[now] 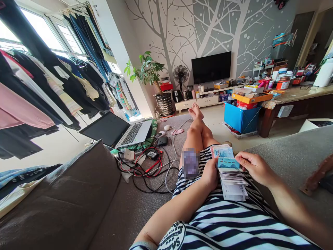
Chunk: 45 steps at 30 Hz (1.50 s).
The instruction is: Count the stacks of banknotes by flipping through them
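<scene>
Grey sofa (153, 211): banknotes (230, 163) at 4 o'clock; left fingers (214, 164) clamped, apparently steadying; right fingers (243, 161) pinch their 2 o'clock edge.

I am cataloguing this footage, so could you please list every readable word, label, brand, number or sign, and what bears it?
"10": blue banknotes
"6": red wall decoration
"SA", "FOR": round sleeve patch; remaining letters unclear
Too small or blurred: smaller banknote print, jar label, laptop keys
</scene>
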Each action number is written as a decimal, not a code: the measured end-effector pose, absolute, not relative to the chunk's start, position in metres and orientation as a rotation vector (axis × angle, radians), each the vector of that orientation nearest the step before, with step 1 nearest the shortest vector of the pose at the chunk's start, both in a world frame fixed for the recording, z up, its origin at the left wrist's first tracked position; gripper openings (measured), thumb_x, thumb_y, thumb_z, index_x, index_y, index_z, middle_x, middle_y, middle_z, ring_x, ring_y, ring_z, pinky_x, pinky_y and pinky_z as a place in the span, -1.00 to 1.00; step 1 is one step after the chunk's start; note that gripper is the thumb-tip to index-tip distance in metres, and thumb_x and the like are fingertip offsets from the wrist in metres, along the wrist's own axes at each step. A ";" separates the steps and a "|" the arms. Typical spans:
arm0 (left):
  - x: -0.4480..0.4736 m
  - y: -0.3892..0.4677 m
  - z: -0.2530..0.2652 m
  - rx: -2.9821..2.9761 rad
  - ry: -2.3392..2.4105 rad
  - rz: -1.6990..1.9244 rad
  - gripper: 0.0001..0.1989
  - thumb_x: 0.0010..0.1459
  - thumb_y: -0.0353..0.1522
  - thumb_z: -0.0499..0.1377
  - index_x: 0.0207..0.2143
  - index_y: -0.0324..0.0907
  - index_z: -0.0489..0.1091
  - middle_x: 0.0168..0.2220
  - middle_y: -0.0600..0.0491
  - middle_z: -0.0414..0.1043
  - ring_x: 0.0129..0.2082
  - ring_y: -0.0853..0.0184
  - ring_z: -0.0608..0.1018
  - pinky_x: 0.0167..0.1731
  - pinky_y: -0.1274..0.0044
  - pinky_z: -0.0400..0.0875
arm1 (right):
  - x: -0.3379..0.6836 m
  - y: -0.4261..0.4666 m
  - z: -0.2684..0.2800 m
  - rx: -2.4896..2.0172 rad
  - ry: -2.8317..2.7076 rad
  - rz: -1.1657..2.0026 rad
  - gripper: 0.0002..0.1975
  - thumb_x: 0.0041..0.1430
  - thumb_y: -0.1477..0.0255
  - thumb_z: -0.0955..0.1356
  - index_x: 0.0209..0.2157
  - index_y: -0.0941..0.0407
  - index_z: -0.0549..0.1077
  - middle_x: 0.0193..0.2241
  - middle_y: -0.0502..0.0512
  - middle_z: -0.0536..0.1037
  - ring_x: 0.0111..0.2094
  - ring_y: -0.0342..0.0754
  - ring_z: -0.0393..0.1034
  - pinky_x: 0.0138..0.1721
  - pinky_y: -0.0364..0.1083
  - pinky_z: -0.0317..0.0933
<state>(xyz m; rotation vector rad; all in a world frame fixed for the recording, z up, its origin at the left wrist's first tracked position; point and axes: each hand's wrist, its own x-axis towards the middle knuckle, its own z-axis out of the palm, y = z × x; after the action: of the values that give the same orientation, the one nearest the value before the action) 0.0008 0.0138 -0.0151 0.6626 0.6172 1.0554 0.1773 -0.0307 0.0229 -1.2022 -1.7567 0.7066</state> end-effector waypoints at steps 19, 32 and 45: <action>0.000 0.014 -0.017 0.696 0.626 1.016 -0.62 -0.08 -0.14 0.38 -0.31 -0.25 0.56 -0.33 -0.11 0.63 -0.15 -0.02 0.62 -0.01 0.26 0.42 | 0.177 -0.031 0.023 -1.200 -1.740 0.740 -0.58 0.37 0.08 0.26 -0.45 0.08 0.40 -0.56 -0.06 0.33 -0.47 -0.07 0.24 -0.41 -0.11 0.11; 0.000 0.018 -0.020 0.734 0.637 1.026 -0.64 -0.10 -0.13 0.38 -0.35 -0.21 0.55 -0.36 -0.08 0.62 -0.18 0.01 0.62 -0.06 0.28 0.43 | 0.177 -0.031 0.022 -1.192 -1.743 0.735 -0.55 0.38 0.04 0.24 -0.44 0.07 0.39 -0.56 -0.05 0.34 -0.47 -0.06 0.26 -0.39 -0.10 0.12; -0.001 0.019 -0.020 0.735 0.623 1.017 -0.64 -0.10 -0.10 0.38 -0.39 -0.20 0.51 -0.35 -0.08 0.62 -0.18 0.02 0.62 -0.04 0.26 0.43 | 0.178 -0.030 0.021 -1.165 -1.708 0.765 -0.59 0.34 0.04 0.28 -0.40 0.07 0.41 -0.54 -0.07 0.35 -0.48 -0.08 0.23 -0.42 -0.12 0.12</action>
<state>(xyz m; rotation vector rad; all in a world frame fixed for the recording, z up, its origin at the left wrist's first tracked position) -0.0008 0.0191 -0.0201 0.7346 0.6232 1.0170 0.1775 -0.0303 0.0214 -1.1646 -1.7075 0.7649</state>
